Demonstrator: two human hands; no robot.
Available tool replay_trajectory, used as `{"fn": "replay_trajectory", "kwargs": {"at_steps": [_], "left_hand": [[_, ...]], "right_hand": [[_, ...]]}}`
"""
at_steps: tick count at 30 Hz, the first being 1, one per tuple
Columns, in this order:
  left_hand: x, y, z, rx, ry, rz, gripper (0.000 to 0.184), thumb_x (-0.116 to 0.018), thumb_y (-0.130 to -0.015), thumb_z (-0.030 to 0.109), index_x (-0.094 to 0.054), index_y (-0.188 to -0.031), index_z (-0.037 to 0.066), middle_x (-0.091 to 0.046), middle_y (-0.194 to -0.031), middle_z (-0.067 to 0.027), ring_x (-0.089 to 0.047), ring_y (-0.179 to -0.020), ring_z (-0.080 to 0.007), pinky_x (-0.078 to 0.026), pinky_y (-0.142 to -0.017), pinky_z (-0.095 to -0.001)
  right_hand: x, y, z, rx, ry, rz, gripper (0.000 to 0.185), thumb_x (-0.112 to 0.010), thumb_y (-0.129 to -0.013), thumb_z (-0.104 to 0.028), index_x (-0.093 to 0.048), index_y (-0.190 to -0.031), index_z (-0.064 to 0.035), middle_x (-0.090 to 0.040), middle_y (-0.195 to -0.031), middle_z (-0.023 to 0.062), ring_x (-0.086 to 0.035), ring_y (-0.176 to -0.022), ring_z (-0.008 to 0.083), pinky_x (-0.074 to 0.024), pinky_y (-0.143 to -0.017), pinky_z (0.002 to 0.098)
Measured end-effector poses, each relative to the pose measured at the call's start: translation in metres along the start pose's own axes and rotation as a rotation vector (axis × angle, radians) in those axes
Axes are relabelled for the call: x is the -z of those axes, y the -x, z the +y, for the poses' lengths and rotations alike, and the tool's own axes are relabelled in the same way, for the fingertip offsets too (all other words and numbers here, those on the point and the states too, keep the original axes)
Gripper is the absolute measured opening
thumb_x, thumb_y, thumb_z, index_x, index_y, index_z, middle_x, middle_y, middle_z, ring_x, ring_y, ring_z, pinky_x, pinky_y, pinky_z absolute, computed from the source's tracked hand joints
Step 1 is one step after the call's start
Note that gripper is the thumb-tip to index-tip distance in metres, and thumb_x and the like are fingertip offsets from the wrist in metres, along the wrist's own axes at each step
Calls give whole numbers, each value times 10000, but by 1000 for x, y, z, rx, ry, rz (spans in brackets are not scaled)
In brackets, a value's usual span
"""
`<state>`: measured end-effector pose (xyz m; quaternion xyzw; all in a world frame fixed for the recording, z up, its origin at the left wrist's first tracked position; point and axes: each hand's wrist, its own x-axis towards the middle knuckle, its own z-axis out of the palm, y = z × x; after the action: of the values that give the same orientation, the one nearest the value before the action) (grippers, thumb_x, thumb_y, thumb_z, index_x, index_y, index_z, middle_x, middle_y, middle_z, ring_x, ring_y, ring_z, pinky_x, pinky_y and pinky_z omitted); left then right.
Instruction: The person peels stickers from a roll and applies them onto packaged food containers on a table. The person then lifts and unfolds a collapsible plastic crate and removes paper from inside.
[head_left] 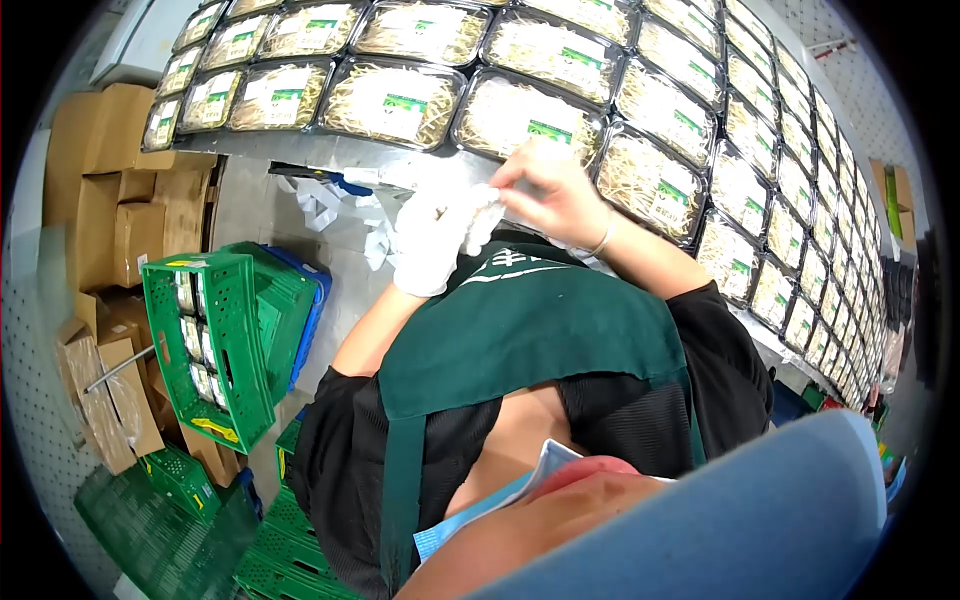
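My left hand (425, 240) wears a white glove, with its fingers bent together near my waist. Bunched white glove material (483, 218) shows at its fingertips; where the worn glove ends and whether there is a second one is unclear. My right hand (548, 188) is bare, with a band at the wrist, and its thumb and fingers pinch the white material from the right. Just beyond both hands, black trays of pale, thin strands (395, 103) under clear film with green-and-white labels stand in rows on a metal table (330, 152).
Green crates (258, 385), one holding packed trays, stand at the left beside cardboard boxes (137, 240). White scraps (318, 203) lie below the table edge. A green apron (530, 340) covers my front, and a blue cap brim (740, 510) fills the lower right.
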<state>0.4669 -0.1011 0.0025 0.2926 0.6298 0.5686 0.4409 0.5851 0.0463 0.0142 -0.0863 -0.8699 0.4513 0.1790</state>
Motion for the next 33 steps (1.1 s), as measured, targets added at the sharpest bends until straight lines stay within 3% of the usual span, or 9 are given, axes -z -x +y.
{"fn": "replay_trajectory", "kwargs": {"at_steps": [6, 9, 13, 15, 17, 22, 24, 26, 33], "left_hand": [[8, 5, -20, -5, 167, -8, 204, -540, -812, 136, -581, -959, 1, -596, -759, -41, -503, -601, -57, -379, -487, -196], [14, 5, -26, -54, -299, -1, 244, -519, -823, 146, -565, -1006, -9, -605, -813, -48, -536, -694, -77, -420, -577, -205], [-2, 8, -2, -10, 289, -108, 251, -513, -823, 147, -570, -1014, -5, -609, -856, -64, -563, -791, -111, -440, -691, -220], [-11, 6, -2, -3, 451, -113, 247, -511, -823, 152, -578, -1005, -1, -610, -866, -72, -568, -806, -120, -442, -714, -224], [-13, 1, -10, -304, -116, -59, 239, -502, -831, 181, -585, -968, 4, -609, -848, -79, -572, -768, -117, -449, -655, -233], [-15, 2, -33, -343, -365, -85, 198, -480, -837, 183, -590, -862, 20, -605, -774, -57, -551, -632, -123, -433, -539, -278], [-22, 10, -15, -78, -152, -369, 201, -473, -837, 189, -596, -878, 35, -608, -735, -54, -539, -606, -127, -428, -544, -280], [-17, 8, -33, -421, -367, -385, 212, -469, -839, 206, -598, -891, 46, -607, -707, -51, -544, -603, -121, -425, -555, -257], [30, 51, -12, 9, -12, -365, 215, -490, -847, 181, -542, -927, -12, -600, -782, -94, -564, -669, -122, -445, -600, -255]], "right_hand": [[6, -47, 77, -247, 269, 178, 160, -586, -733, -214, -559, -805, -74, -579, -757, 76, -535, -798, 229, -408, -736, 338], [-13, -50, 99, -31, 970, 200, 273, -587, -726, -261, -538, -927, -83, -547, -851, 73, -492, -876, 240, -375, -761, 360], [6, -18, 64, -103, 822, 297, 356, -554, -773, -262, -508, -1065, -63, -537, -922, 119, -466, -922, 283, -360, -819, 378], [2, 4, 16, -413, 69, 52, 374, -601, -752, -275, -526, -1031, -37, -549, -881, 111, -514, -853, 235, -401, -773, 329], [-17, 29, -1, -134, 113, 44, 298, -661, -705, -192, -552, -937, -40, -547, -814, 88, -529, -768, 194, -418, -716, 305], [-13, 61, -6, 16, 135, 392, 98, -634, -709, -156, -594, -763, -83, -580, -755, 40, -526, -719, 212, -405, -679, 316], [20, 71, 13, -304, 390, 466, 110, -600, -730, -170, -597, -779, -72, -580, -708, 60, -524, -692, 217, -412, -712, 314], [63, 78, 40, -553, 493, 481, 187, -560, -771, -225, -573, -802, -42, -589, -740, 108, -562, -731, 246, -433, -699, 349], [64, 111, 109, -581, 1261, 484, 343, -493, -795, -297, -509, -1098, -137, -518, -1046, 80, -483, -959, 259, -375, -810, 396]]}}
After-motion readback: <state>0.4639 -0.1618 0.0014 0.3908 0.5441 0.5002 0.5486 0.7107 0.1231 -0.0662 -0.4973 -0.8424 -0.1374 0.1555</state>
